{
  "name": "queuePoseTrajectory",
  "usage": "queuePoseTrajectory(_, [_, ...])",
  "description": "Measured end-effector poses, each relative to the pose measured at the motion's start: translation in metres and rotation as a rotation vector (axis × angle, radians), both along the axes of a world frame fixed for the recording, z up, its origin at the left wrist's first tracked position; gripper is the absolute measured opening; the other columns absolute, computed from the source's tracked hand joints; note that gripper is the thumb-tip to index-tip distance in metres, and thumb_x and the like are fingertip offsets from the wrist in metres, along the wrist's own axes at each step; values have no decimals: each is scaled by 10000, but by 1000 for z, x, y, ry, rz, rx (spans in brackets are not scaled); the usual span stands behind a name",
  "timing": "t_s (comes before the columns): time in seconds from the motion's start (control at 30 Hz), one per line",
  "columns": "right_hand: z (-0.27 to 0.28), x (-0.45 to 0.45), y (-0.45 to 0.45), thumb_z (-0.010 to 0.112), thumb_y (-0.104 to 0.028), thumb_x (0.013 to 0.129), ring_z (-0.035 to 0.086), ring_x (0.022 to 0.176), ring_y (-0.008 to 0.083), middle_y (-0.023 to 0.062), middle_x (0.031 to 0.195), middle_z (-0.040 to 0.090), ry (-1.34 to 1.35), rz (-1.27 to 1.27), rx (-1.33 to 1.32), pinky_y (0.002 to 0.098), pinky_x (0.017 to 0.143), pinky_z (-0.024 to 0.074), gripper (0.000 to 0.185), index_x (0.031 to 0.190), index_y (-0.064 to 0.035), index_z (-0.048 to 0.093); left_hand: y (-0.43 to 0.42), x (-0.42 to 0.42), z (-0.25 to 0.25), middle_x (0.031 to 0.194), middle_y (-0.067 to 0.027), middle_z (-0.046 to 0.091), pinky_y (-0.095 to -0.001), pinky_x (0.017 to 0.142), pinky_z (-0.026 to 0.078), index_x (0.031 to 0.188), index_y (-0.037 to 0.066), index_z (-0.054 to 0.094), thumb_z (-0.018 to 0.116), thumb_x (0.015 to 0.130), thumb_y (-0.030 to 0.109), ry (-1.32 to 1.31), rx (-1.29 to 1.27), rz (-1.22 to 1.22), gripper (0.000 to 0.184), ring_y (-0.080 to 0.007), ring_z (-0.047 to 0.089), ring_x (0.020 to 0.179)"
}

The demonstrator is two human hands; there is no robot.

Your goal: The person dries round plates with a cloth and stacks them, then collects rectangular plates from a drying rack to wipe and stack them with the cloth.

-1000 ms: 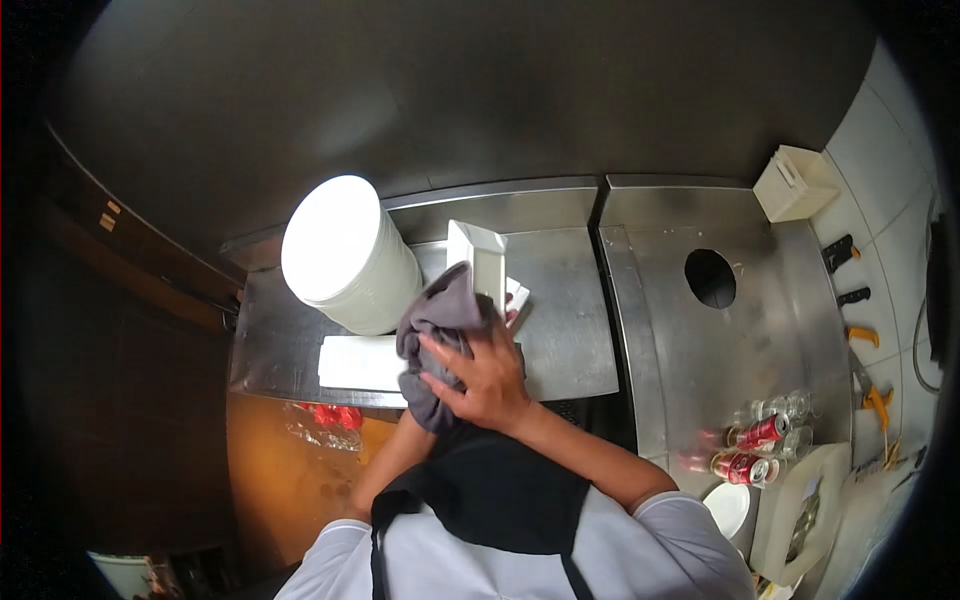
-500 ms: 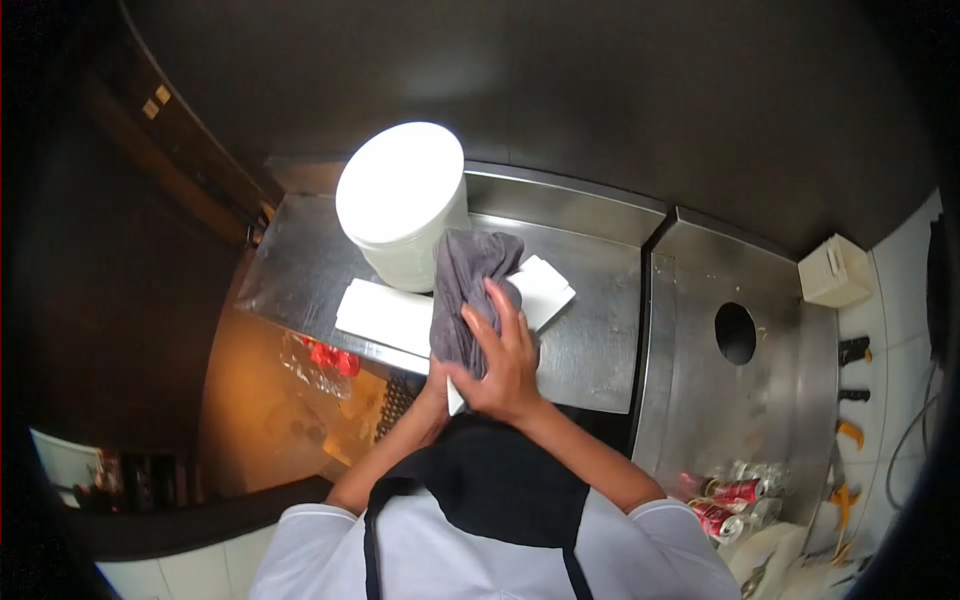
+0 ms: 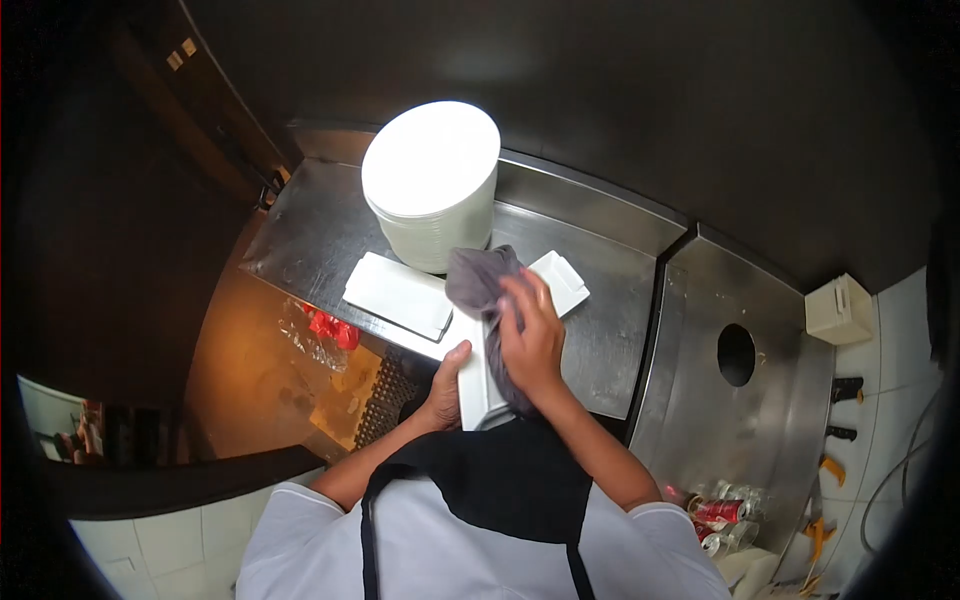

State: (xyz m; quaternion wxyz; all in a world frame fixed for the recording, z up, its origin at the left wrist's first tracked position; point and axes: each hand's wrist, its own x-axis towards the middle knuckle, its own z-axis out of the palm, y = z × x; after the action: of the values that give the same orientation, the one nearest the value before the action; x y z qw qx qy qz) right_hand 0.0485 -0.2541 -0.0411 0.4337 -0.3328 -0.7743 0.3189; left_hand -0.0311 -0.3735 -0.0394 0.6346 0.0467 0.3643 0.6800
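My left hand [image 3: 446, 388] grips the left edge of a long white rectangular plate [image 3: 474, 375], its thumb on the rim. The plate is held in front of my apron, its near end toward me. Over its far end and right side hangs a grey cloth [image 3: 478, 278]. My right hand [image 3: 530, 335] presses that cloth against the plate with bent fingers, slightly blurred. To the left, more white rectangular plates [image 3: 398, 296] lie on the counter. Another white rectangular dish [image 3: 562, 285] rests just right of the cloth.
A tall stack of round white plates [image 3: 432, 165] stands behind my hands on the steel counter [image 3: 310, 225]. The right-hand counter has a round hole [image 3: 736, 355], a white box [image 3: 840, 308] and red cans [image 3: 718, 511]. Knives [image 3: 846, 389] hang on the tiled wall.
My right hand and the cloth have shifted off the held plate's near part, uncovering more of it. My left thumb now shows on its edge. The whole view has tilted slightly.
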Motion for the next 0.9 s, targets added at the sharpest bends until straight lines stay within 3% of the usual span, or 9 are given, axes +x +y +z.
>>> queuePoseTrajectory(0.13, [11,21,-29,725,-186,879,630,1140,415,214,1263,638,-146,160,175,443,941,535,332,1193,-77,717,7,-14,-16,1341,-141,612,-404,1050,508,1470,64,472,414,1048,611,-76,75,125,693,-249,628,1205])
queuePoseTrajectory(0.33, [20,33,-26,759,-117,814,647,1031,373,184,1152,663,-176,215,257,438,866,545,281,1084,-55,710,9,-23,-15,1402,-165,587,-432,1119,453,1480,39,475,427,1011,677,-81,79,16,793,-295,587,1276])
queuePoseTrajectory(0.43, [12,24,3,737,-94,834,657,1002,332,156,1068,671,-32,92,205,409,840,546,206,1024,-36,681,9,-23,-24,1278,-126,637,-381,997,536,1470,54,463,466,1035,622,41,84,-54,715,-226,647,1163])
queuePoseTrajectory(0.6, [26,27,74,716,-99,884,639,948,224,86,1056,650,558,-284,-382,350,884,506,257,1110,-13,629,19,-16,3,1324,-138,606,-396,1020,524,1551,52,354,479,996,683,70,301,-111,850,-261,632,1204])
queuePoseTrajectory(0.7, [44,38,65,734,-127,867,629,991,227,96,1073,637,783,103,-650,357,924,492,339,1167,-19,619,23,-18,7,1393,-166,560,-409,1068,495,1594,63,277,407,972,764,27,390,-96,945,-287,591,1273])
queuePoseTrajectory(0.77, [44,22,44,753,-155,853,625,1039,249,121,1114,640,230,159,-84,375,949,491,355,1169,-36,645,19,-16,2,1422,-167,541,-419,1105,469,1597,72,277,340,964,804,75,266,-42,970,-294,564,1311])
queuePoseTrajectory(0.8, [41,14,24,787,-205,829,621,1064,319,148,1214,637,48,295,-112,430,980,484,369,1155,-72,677,16,-15,-1,1428,-159,539,-425,1124,455,1587,76,302,303,963,819,144,142,4,970,-295,553,1323])
queuePoseTrajectory(0.83, [42,1,4,821,-240,794,610,1067,390,162,1326,614,-122,238,304,476,995,475,385,1134,-102,702,17,-17,-5,1426,-155,544,-426,1125,456,1580,75,323,316,971,809,69,107,43,953,-295,558,1315])
queuePoseTrajectory(0.9, [32,2,-15,850,-260,742,612,1078,406,141,1369,607,-139,414,376,484,960,485,405,1096,-116,714,17,-24,-4,1430,-148,554,-426,1130,452,1554,60,381,315,979,799,-43,96,78,939,-290,565,1305])
